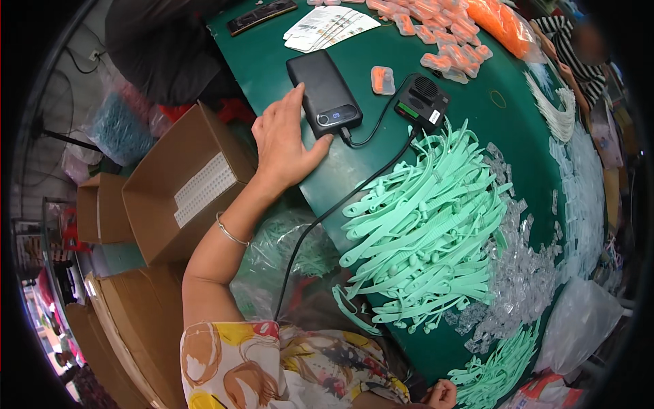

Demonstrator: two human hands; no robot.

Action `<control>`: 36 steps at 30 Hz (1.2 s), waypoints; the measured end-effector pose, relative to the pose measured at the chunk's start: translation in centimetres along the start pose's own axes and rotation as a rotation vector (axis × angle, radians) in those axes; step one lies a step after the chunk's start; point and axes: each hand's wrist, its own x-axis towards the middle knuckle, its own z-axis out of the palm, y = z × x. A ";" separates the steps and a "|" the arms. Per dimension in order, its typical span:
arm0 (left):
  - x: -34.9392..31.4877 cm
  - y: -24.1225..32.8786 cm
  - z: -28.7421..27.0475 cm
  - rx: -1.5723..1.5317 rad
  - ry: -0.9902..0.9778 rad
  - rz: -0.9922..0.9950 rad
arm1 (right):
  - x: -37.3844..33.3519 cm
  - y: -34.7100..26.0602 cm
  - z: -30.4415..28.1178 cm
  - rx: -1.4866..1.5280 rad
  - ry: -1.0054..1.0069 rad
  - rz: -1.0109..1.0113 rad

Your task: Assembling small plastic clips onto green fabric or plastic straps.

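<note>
My left hand [289,140] rests against a black power bank [323,92] on the green table, fingertips at its left edge and thumb by its near end. The hand is open, thumb and fingers apart. A small lit display shows on the power bank, and a black cable [371,136] is plugged into its near end. At the lower edge, my right hand [441,394] is partly in view with curled fingers, beside a small pile of thin mint-green straps [501,368]. Whatever it may hold is hidden.
A large heap of mint-green straps [422,232] covers the table's near part. Clear plastic pieces [521,286] lie right of it. A black device [422,102], cards [330,27], a phone [262,17] and orange packets [443,34] lie farther back. Cardboard boxes [184,184] stand left.
</note>
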 end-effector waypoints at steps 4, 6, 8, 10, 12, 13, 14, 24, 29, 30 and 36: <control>-0.1 -0.1 0.1 0.023 0.004 0.001 | -0.1 -0.9 0.0 -0.023 -0.020 0.062; -0.1 -0.1 0.1 0.000 0.024 0.007 | -0.1 -1.1 0.0 -0.034 -0.028 0.034; -0.1 0.0 0.1 -0.006 0.028 0.015 | -0.3 -2.1 0.0 -0.043 -0.026 0.154; 0.1 0.0 0.1 -0.010 0.029 0.025 | 0.0 -1.7 0.0 -0.044 -0.027 0.120; 0.0 0.0 0.1 0.003 0.030 0.026 | 0.0 -0.7 -0.2 -0.037 -0.019 0.050; 0.0 -0.1 0.1 0.003 0.028 0.022 | 0.0 -0.4 -0.2 -0.034 -0.014 0.015; 0.0 -0.2 0.1 0.006 0.034 0.026 | 0.1 -0.2 -0.2 -0.031 -0.010 -0.021; 0.1 -0.3 0.4 0.018 0.019 0.026 | 0.5 -1.8 -1.7 -0.256 -0.249 0.165; 0.2 -0.4 0.2 0.016 -0.002 0.011 | 0.4 1.0 -2.8 -0.306 -0.173 0.107; 0.3 -0.4 0.3 0.012 0.000 0.014 | 0.3 0.5 -2.5 -0.313 -0.172 0.112; 0.3 -0.6 0.5 -0.058 0.025 -0.013 | 0.6 -0.1 -2.7 -0.389 -0.141 0.192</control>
